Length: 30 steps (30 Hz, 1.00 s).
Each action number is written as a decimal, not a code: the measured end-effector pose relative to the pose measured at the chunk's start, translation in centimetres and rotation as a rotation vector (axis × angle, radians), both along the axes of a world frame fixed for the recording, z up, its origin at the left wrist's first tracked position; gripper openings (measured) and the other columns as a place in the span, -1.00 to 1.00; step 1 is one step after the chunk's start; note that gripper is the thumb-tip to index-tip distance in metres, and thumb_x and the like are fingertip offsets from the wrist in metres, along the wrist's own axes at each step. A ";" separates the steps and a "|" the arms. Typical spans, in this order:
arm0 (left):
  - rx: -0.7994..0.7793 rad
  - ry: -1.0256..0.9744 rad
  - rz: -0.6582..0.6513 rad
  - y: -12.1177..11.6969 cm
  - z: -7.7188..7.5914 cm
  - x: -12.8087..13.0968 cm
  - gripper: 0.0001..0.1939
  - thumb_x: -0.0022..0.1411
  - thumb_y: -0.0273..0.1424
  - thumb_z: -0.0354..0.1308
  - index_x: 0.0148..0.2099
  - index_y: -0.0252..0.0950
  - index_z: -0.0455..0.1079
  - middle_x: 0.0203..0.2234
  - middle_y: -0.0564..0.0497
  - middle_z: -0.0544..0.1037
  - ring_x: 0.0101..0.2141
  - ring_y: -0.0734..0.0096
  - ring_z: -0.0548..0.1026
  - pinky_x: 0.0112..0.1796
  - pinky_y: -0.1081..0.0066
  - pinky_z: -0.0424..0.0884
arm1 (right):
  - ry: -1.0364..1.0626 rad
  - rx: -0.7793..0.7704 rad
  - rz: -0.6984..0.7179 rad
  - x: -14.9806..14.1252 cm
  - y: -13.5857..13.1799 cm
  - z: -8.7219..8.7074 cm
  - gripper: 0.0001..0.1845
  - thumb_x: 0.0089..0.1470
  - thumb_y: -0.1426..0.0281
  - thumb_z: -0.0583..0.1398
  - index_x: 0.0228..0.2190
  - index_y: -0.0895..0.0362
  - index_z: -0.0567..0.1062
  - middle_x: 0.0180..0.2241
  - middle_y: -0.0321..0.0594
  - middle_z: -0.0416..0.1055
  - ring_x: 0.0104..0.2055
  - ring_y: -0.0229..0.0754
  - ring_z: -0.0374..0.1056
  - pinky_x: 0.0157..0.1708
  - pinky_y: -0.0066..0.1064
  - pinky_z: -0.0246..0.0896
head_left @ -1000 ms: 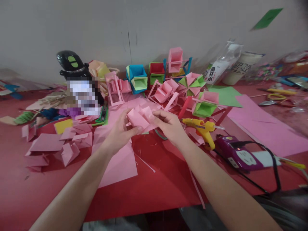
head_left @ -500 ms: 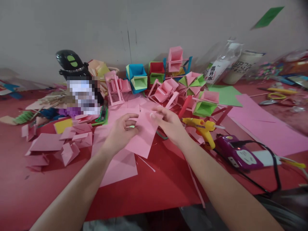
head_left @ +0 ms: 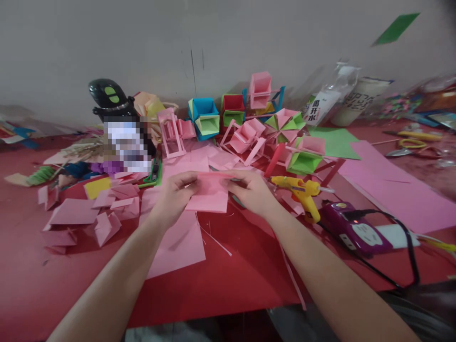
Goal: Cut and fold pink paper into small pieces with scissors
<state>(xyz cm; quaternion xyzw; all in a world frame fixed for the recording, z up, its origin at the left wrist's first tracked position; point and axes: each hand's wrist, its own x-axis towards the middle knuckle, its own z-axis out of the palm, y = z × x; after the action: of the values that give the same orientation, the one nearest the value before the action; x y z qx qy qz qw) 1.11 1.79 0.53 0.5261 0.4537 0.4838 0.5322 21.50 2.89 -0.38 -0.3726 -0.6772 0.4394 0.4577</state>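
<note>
Between my two hands is a sheet of pink paper [head_left: 209, 194], bent over along its far edge and held above the table. My left hand [head_left: 178, 194] pinches its left side, thumb on the near face. At the right side, my right hand [head_left: 250, 191] grips the paper between thumb and fingers. Larger pink sheets [head_left: 178, 251] lie flat below and to the left. Several folded pink paper pieces [head_left: 107, 228] are piled farther left. Behind my hands stand folded paper boxes, one blue and yellow [head_left: 204, 118], and a pink one [head_left: 244, 135] on a paper frame.
On the right are a yellow glue gun [head_left: 302, 192], a purple power strip [head_left: 356, 228] with a black cord, and scissors [head_left: 406, 148]. A phone [head_left: 130, 145] leans on a black stand [head_left: 107, 95] at back left. A water bottle [head_left: 324, 102] and paper cup [head_left: 363, 102] stand by the wall.
The pink paper was a tilted, mostly flat sheet; now it is bent over and looks shorter and level. My left hand has closed on its left side, and both hands are level across it.
</note>
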 end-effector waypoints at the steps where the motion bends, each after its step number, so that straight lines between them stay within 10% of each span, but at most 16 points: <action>1: -0.061 -0.048 -0.002 0.0 0.3 0.0 -0.86 0.05 -0.41 0.30 -0.28 -0.28 0.59 -0.29 -0.04 0.61 -0.28 0.31 0.52 -0.31 0.41 0.43 | -0.048 0.094 -0.017 0.1 0.0 -0.1 -0.69 0.12 0.52 0.17 -0.21 0.02 0.66 -0.17 -0.22 0.60 -0.14 -0.13 0.50 -0.13 -0.24 0.45; 8: -0.151 -0.025 -0.028 -0.2 1.0 -0.3 -0.68 0.11 -0.20 0.35 -0.12 -0.25 0.57 -0.13 -0.06 0.57 -0.21 0.34 0.49 -0.27 0.42 0.43 | -0.224 0.487 -0.026 0.1 0.0 -1.1 -0.37 0.13 0.66 0.00 0.01 -0.12 0.59 0.10 -0.17 0.42 0.18 -0.13 0.35 0.18 -0.07 0.27; 13: 0.032 0.085 0.031 0.0 -0.1 -0.3 -0.55 0.00 -0.35 0.46 -0.02 -0.27 0.52 -0.18 -0.01 0.55 -0.32 0.47 0.45 -0.27 0.43 0.40 | -0.165 0.248 0.035 -0.1 -0.3 -0.6 -0.46 0.21 0.53 0.04 0.10 -0.14 0.53 0.24 -0.24 0.33 0.33 -0.10 0.18 0.32 -0.03 0.08; 18: 0.088 0.058 0.058 0.1 -0.2 -0.2 -0.72 0.10 -0.30 0.38 -0.14 -0.28 0.52 -0.31 0.02 0.54 -0.43 0.49 0.43 -0.38 0.43 0.39 | 0.051 -0.093 0.031 -0.7 -0.5 -0.3 -0.49 0.20 0.23 0.22 0.18 0.01 0.42 -0.01 -0.12 0.53 0.07 -0.06 0.43 0.08 -0.12 0.36; 24: 0.063 0.179 -0.005 -0.3 0.2 0.2 -0.69 0.04 -0.36 0.39 -0.15 -0.29 0.47 -0.30 -0.02 0.56 -0.31 0.35 0.51 -0.30 0.38 0.44 | -0.005 -0.053 -0.110 -0.5 -0.1 -0.4 -0.61 0.12 0.25 0.29 -0.03 0.12 0.54 -0.27 -0.17 0.57 -0.22 -0.13 0.48 -0.12 -0.22 0.41; 30: 0.134 0.289 -0.145 -0.3 -0.1 0.2 -0.78 0.25 -0.23 0.25 -0.20 -0.28 0.52 -0.42 0.04 0.50 -0.43 0.44 0.41 -0.40 0.43 0.32 | -0.023 -0.053 0.062 -0.1 -0.2 -0.1 -0.73 0.10 0.27 0.31 -0.13 0.02 0.63 -0.10 -0.20 0.60 -0.06 -0.11 0.50 -0.02 -0.23 0.40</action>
<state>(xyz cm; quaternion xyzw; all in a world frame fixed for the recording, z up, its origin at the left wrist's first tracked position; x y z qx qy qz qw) 1.34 1.49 0.45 0.6558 0.4530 0.3925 0.4590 21.39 2.72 -0.50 -0.3684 -0.6818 0.4668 0.4262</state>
